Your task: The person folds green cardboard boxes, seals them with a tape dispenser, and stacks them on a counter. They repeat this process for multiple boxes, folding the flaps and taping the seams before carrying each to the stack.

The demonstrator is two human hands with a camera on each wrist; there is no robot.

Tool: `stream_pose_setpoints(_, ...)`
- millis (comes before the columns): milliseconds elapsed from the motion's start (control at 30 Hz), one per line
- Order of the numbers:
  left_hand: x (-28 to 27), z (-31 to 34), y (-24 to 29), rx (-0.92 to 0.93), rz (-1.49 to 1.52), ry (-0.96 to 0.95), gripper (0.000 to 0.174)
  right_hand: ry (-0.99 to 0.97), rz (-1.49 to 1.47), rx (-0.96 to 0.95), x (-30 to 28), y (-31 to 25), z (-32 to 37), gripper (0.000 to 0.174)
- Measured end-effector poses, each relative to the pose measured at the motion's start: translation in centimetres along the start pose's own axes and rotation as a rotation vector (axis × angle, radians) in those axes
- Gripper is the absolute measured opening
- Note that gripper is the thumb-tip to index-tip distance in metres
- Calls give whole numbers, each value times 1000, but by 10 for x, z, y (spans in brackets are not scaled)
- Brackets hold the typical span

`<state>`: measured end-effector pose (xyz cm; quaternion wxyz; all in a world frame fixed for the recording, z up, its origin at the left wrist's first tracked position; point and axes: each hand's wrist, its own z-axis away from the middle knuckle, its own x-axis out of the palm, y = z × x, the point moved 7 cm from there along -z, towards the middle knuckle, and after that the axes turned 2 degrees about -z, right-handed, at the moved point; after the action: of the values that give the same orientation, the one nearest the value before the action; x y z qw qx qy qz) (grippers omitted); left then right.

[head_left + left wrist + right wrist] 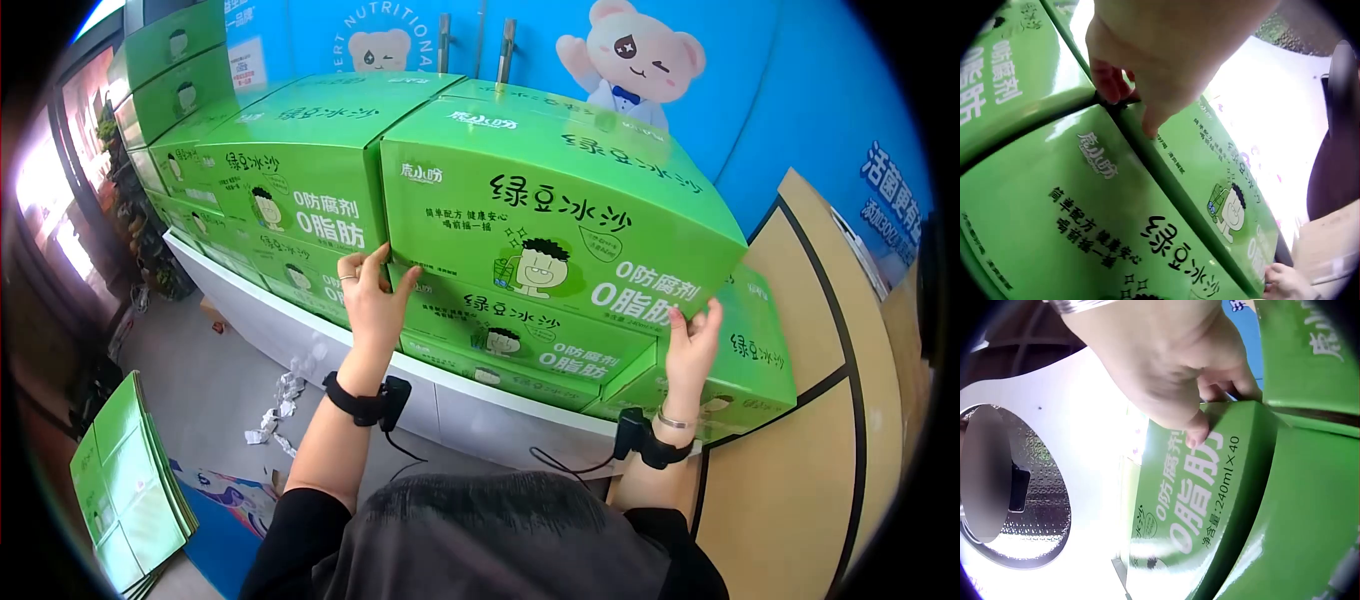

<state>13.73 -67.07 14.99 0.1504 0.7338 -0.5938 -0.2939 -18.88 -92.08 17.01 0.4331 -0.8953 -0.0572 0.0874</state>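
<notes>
The green carton [560,215] is located ahead of and between the hands, at the top of a stack on the white counter [460,405]. The hands are well apart, each gripping one lower corner. The left hand [370,300] places its thumb on the front face and its fingers at the gap beside the neighbouring carton [290,190]. The right hand [692,348] places its thumb on the front face, with fingers bent round the side. Between and below the hands is the lower carton [530,335]; the upper one appears to overhang it slightly.

Handling: the print [1221,492] near the right thumb reads 240ml×40; if full, expect a heavy load. The cardboard appears stiff, but corners may dent under concentrated pressure. The glossy surface is likely slippery. Recommended hold: fingers under both bottom corners, palms against the sides. Whether any fingertip reaches the underside cannot be determined.
</notes>
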Motion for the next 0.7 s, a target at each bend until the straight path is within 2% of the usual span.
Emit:
stream_pose_setpoints(100, -7, 4, -11, -26, -23, 28, 30, -24, 14, -20, 4, -1, 4, 45)
stream_pose_setpoints(200, -3, 7, -26, -91, 52, -38, 29, -44, 37, 1, 4, -1, 6, 45)
stream_pose_setpoints(333, 7, 15, -16, 19, 110, -77, 26, -33, -55, -36, 9, -7, 13, 45)
stream_pose_setpoints(367, 11, 21, -13, -6, 153, -101, 25, -40, -39, -34, 10, -8, 15, 45)
stream_pose_setpoints(467, 18, 45, 35, 559, 73, -102, 25, -34, -16, -31, 7, -8, 22, 45)
stream_pose_setpoints(500, 25, 53, 44, 637, 63, -124, 30, -26, -28, -46, 6, -8, 23, 45)
stream_pose_setpoints(633, 40, 67, 55, 692, -72, -208, 42, -10, -69, -89, 3, -3, 20, 45)
stream_pose_setpoints(700, 44, 75, 59, 743, -63, -227, 42, 22, -40, -116, -3, 1, 9, 45)
